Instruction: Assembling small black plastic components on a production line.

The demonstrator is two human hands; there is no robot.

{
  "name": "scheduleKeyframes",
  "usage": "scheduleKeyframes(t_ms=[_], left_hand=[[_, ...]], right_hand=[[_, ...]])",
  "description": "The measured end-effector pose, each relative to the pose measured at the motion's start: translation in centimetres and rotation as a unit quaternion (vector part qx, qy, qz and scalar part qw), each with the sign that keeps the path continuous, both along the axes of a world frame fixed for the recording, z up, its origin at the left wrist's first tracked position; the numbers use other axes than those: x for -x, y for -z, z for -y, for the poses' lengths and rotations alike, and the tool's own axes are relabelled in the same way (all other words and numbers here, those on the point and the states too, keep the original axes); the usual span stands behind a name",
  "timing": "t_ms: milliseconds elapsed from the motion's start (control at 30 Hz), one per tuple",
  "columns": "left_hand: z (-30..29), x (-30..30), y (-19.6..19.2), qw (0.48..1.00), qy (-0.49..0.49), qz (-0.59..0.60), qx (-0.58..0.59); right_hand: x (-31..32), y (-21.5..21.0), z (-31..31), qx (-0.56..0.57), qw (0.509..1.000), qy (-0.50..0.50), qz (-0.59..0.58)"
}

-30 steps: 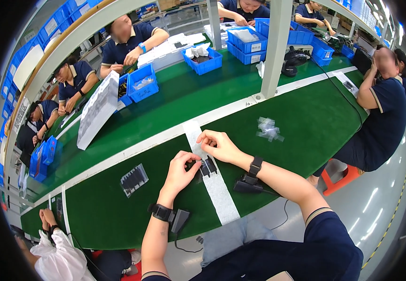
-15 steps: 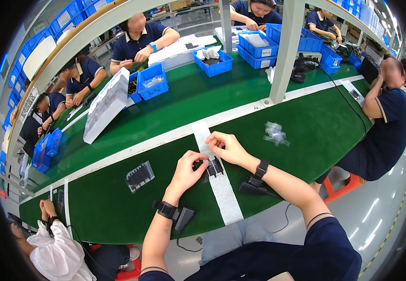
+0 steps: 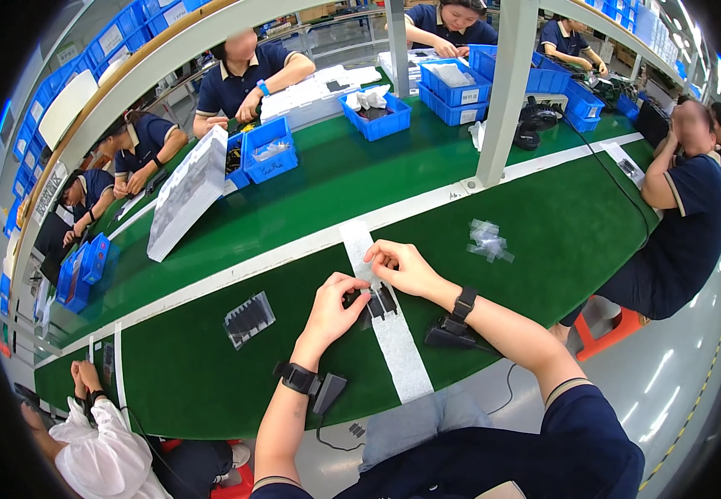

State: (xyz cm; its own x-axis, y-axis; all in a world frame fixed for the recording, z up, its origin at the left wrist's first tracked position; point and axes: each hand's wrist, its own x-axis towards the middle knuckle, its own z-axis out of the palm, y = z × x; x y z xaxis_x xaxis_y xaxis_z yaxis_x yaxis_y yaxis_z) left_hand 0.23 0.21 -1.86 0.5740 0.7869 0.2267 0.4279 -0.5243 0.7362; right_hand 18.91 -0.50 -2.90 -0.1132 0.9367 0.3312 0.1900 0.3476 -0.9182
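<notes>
A small black part (image 3: 383,302) lies on a white strip (image 3: 403,358) that crosses the green work surface in front of me. Close against its left side is my left hand (image 3: 333,309), thumb and fingers pinched together. Just above the part, my right hand (image 3: 403,268) is closed too, its fingertips pressed together over the strip. Whatever is between the fingers of either hand is too small to make out. Left of my hands lies a clear sheet with a row of black pieces (image 3: 249,319). Loose clear film pieces (image 3: 489,240) lie to the right.
A grey post (image 3: 506,100) and a white rail (image 3: 294,249) stand beyond my hands. Blue bins (image 3: 269,151) and a tilted white foam slab (image 3: 190,195) sit farther back. Black boxes with cables (image 3: 452,333) are at my wrists. Other people work around the table.
My hands stay almost in place around the black part, with the picture shifted slightly. Across the table, a person's raised hand has come down.
</notes>
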Motion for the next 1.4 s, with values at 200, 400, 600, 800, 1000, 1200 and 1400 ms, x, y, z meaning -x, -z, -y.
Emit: scheduleKeyframes(t_ms=[200,400,600,800,1000,1200,1400], left_hand=[[0.02,-0.28,-0.52,1.000,-0.005,-0.010,0.000],[0.07,-0.13,-0.22,1.000,-0.001,-0.004,-0.003],[-0.11,-0.24,-0.43,1.000,-0.002,-0.012,0.000],[0.18,-0.13,-0.29,1.000,-0.001,-0.013,0.000],[-0.05,-0.26,-0.18,1.000,0.000,-0.011,0.005],[0.08,-0.19,-0.57,1.000,-0.001,-0.020,0.005],[0.02,-0.12,-0.42,1.000,0.000,-0.015,0.002]], right_hand=[[-0.12,-0.32,0.04,0.006,1.000,-0.002,-0.003],[-0.01,0.10,-0.05,0.002,1.000,-0.007,0.008],[-0.26,-0.24,-0.04,0.016,1.000,-0.014,0.013],[0.11,0.14,-0.02,-0.002,1.000,-0.011,0.006],[-0.12,0.06,-0.03,-0.007,1.000,-0.004,0.010],[-0.10,0.23,-0.14,0.001,1.000,-0.012,0.008],[0.07,0.39,-0.27,-0.024,1.000,0.004,-0.001]])
